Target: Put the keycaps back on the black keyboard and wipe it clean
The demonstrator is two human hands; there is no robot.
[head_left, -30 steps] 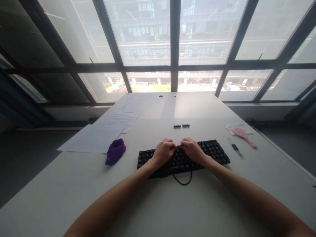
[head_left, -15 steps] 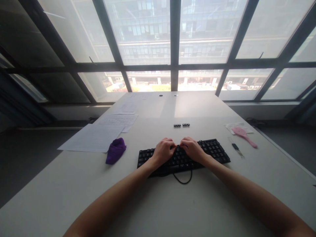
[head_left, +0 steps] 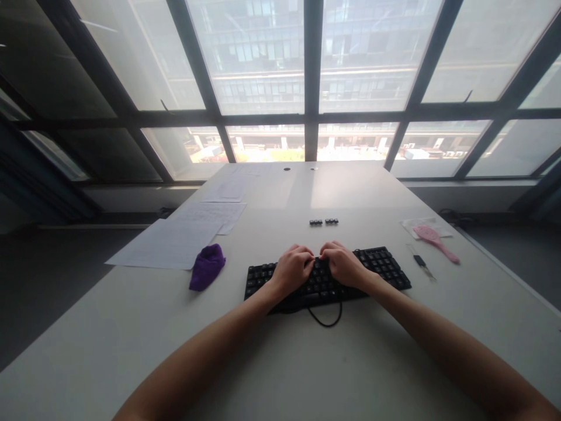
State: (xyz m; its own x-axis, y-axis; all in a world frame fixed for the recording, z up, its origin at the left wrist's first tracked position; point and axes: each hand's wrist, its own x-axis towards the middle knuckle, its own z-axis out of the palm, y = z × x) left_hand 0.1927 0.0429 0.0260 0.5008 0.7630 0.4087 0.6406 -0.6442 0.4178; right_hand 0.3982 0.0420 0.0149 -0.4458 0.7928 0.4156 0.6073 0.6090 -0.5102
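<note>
A black keyboard (head_left: 319,285) lies slightly askew on the white table, its cable looping out at the near edge. My left hand (head_left: 294,270) is closed over the middle of its far rows, fingers curled and thumb inward. Close beside it, my right hand (head_left: 342,264) is also closed, with its fingertips bent down at the far edge of the keys. Only a narrow gap separates the two sets of fingertips. Any small key between them is too small to make out. Beyond the hands, several loose black keycaps (head_left: 316,222) stand in two short rows.
Left of the keyboard lies a crumpled purple cloth (head_left: 207,268), with printed paper sheets (head_left: 169,242) behind it. At the right are a small dark-handled tool (head_left: 421,263) and a pink hairbrush (head_left: 433,238) on a clear plastic bag (head_left: 407,224). Large windows border the table's far end.
The view has shifted slightly. Both hands stay at the same part of the keyboard; the gap between their fingertips looks slightly wider. The loose keycaps have not moved.
</note>
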